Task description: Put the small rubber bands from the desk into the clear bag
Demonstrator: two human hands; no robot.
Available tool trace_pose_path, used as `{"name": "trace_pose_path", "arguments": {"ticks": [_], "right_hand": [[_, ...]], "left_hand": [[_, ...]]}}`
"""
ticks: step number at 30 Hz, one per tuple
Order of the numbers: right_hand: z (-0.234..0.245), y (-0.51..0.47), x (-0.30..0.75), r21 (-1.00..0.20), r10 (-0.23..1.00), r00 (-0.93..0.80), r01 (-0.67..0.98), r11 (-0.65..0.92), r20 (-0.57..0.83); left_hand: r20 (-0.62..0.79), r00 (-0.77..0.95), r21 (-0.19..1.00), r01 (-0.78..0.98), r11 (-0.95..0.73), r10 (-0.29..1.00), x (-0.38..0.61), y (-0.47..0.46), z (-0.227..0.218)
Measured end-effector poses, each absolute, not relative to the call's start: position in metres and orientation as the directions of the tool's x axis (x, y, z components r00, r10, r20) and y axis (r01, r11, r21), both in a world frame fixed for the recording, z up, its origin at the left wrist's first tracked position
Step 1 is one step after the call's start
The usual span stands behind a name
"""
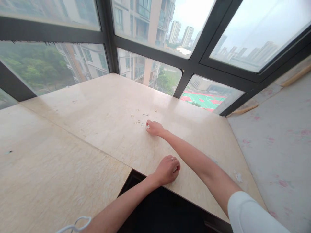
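Several small thin rings (143,115) lie flat in a loose group on the pale marble-patterned sill. At the near right of this group is my right hand (155,128), its thumb and forefinger closed around a small pale ring (147,126) at the surface. The fingertips partly cover that ring. Closer to me, my left hand (167,170) rests by the sill's front edge with its fingers curled in. Whatever its palm may hold is hidden. A narrow finger ring (172,159) sits on one of its fingers.
Dark window frames (110,38) border the sill (97,110) at the back. A flowered wall (274,149) stands on the right. A dark recess (165,210) opens below the front edge. White cord (75,226) shows at lower left, and a small dark speck (9,152) at far left.
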State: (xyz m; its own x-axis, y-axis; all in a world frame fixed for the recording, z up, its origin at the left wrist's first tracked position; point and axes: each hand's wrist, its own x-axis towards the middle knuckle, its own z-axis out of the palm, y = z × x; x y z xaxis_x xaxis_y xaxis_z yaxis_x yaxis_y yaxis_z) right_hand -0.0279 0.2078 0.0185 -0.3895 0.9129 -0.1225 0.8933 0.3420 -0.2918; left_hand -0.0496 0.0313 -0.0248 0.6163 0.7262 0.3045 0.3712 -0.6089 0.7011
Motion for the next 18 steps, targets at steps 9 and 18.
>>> {"name": "trace_pose_path", "arguments": {"ticks": [9, 18], "right_hand": [[0.014, 0.216, -0.021, -0.307, 0.907, -0.396, 0.889, 0.341, -0.141], [0.010, 0.195, 0.015, -0.687, 0.941, -0.324, 0.706, 0.172, -0.097]], "left_hand": [[0.301, 0.629, 0.685, 0.381, -0.622, 0.717, -0.049, 0.033, -0.026], [0.292, 0.639, 0.681, 0.384, -0.624, 0.712, -0.050, 0.033, -0.022]]}}
